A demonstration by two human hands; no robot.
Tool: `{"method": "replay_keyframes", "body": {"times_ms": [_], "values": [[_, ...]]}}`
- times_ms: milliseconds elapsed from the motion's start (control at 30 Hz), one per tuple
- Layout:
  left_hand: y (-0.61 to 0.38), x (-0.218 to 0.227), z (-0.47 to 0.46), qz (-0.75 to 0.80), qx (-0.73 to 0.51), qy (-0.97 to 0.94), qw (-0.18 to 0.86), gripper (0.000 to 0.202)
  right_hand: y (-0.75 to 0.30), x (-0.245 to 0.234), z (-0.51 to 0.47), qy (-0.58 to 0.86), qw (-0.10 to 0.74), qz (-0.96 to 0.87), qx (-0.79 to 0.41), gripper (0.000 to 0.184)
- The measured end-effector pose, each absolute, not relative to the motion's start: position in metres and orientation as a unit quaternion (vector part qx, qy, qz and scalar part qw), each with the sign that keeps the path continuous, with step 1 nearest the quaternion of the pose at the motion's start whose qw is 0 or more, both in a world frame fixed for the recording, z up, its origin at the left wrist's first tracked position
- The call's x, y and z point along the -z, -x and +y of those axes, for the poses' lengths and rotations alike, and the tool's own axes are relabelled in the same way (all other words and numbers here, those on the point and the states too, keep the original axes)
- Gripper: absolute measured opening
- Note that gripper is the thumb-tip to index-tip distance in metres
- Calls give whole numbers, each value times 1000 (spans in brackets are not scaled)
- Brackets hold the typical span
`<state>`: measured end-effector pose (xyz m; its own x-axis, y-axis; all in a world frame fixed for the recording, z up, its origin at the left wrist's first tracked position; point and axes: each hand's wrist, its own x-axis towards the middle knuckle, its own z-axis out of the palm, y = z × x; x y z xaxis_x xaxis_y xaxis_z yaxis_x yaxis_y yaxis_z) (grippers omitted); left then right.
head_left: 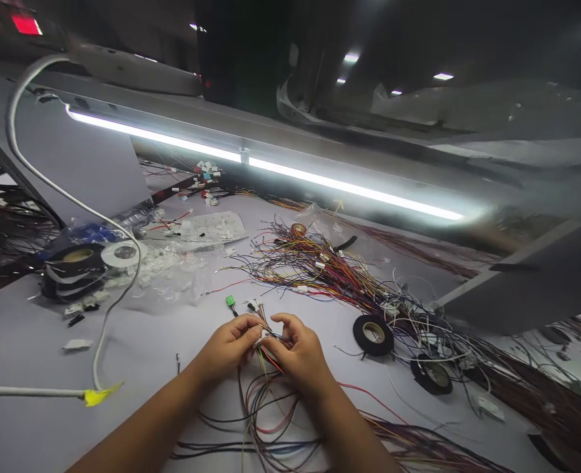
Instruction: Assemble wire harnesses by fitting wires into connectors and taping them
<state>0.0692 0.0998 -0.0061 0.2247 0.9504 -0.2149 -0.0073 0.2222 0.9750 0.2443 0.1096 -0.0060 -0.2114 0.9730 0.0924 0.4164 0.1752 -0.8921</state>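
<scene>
Forearms (157,420), looped red and black wires (255,414), connector (263,335) seemingly white

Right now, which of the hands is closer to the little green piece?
The left hand: it is just on the person's side of the green piece. The right hand is farther away, off to the right and also nearer the person.

two hands (229,345), two lit tubes (354,188) — one green connector (230,301), one white roll (112,254)

On the pale worktable (150,335), loose coloured wires (338,268), black tape rolls (361,336), clear plastic (172,270), a paper sheet (216,226).
</scene>
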Motion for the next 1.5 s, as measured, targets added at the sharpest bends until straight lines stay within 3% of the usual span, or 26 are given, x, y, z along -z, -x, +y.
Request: {"method": "replay_keyframes", "body": {"times_ms": [167, 233, 400, 533, 800, 933, 1100, 1300, 1500], "values": [[-71, 3, 94, 495, -460, -539, 503, 25, -248, 8, 115, 550, 339, -653, -395, 60], [-71, 0, 93, 495, -472, -563, 464, 22, -249, 8, 116, 550, 346, -634, -419, 62], [-73, -1, 95, 518, -393, -544, 530, 27, -247, 6, 115, 517, 384, -595, -481, 28], [-72, 7, 98, 506, -374, -515, 582, 37, -245, 5, 115, 486, 405, -645, -429, 20], [-77, 8, 102, 483, -454, -411, 626, 43, -243, 4, 113, 511, 416, -663, -355, 19], [-74, 0, 104, 465, -478, -300, 683, 30, -244, 1, 110, 458, 455, -684, -339, 13], [-67, -3, 104, 406, -451, -234, 760, 24, -245, 5, 108, 444, 430, -724, -306, 9], [-69, -5, 103, 401, -455, -230, 761, 23, -246, 8, 108, 412, 413, -778, -234, 13], [-71, -2, 102, 417, -451, -260, 746, 25, -248, 9, 109, 398, 409, -780, -257, 13]]}}
